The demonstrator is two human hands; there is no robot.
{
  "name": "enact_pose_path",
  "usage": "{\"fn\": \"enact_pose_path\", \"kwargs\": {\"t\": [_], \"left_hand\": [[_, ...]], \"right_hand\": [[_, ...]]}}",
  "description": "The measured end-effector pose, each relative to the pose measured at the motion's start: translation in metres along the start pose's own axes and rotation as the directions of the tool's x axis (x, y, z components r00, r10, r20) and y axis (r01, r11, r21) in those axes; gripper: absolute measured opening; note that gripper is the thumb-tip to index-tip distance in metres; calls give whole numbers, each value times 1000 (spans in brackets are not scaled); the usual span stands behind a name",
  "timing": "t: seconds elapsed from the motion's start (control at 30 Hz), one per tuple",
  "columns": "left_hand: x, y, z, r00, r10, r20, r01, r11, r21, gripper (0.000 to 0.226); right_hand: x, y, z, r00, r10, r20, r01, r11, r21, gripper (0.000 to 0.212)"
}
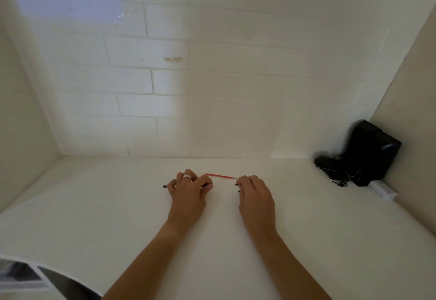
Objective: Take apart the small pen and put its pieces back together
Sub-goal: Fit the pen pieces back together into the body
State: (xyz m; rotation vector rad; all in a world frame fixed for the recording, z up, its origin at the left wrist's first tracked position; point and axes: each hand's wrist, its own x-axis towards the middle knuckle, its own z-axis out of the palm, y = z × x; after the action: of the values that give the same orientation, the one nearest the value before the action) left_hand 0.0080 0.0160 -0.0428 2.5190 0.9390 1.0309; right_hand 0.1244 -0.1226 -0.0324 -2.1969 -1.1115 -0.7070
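Observation:
A thin red ink refill point(220, 176) lies on the white table point(118, 205) just beyond and between my hands. My left hand point(188, 191), a ring on one finger, is closed on the dark pen barrel; one dark end point(164, 186) sticks out to its left, and another shows by the thumb. My right hand point(256, 196) pinches a small dark pen piece point(237, 185) at its fingertips. Most of that piece is hidden by the fingers.
A black device with tangled cables point(363, 155) stands in the far right corner, with a small white box point(382, 190) beside it. White brick wall point(212, 87) rises behind the table, and side panels close in left and right. Papers point(21, 276) lie at the near left edge.

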Motion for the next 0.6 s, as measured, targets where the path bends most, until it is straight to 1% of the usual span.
{"fn": "enact_pose_path", "kwargs": {"t": [0.13, 0.37, 0.5, 0.53, 0.6], "left_hand": [[1, 1, 0, 1000, -12, -7, 12, 1000, 1, 14], [1, 2, 1, 1000, -13, -6, 13, 999, -40, 12], [1, 1, 0, 1000, -2, 24, 3, 998, -65, 9], [0, 1, 0, 999, 21, 35, -19, 998, -54, 9], [-1, 2, 0, 995, 82, 61, -80, 996, -34, 8]], "right_hand": [[0, 0, 0, 1000, 16, 3, -16, 1000, 9, 27], [-1, 2, 2, 1000, 9, 19, -10, 1000, 6, 29], [-1, 2, 1, 1000, -9, 20, 8, 999, 48, 26], [-1, 2, 2, 999, -30, 23, 28, 997, 73, 24], [-2, 1, 4, 991, -119, 60, 109, 984, 137, 20]]}}
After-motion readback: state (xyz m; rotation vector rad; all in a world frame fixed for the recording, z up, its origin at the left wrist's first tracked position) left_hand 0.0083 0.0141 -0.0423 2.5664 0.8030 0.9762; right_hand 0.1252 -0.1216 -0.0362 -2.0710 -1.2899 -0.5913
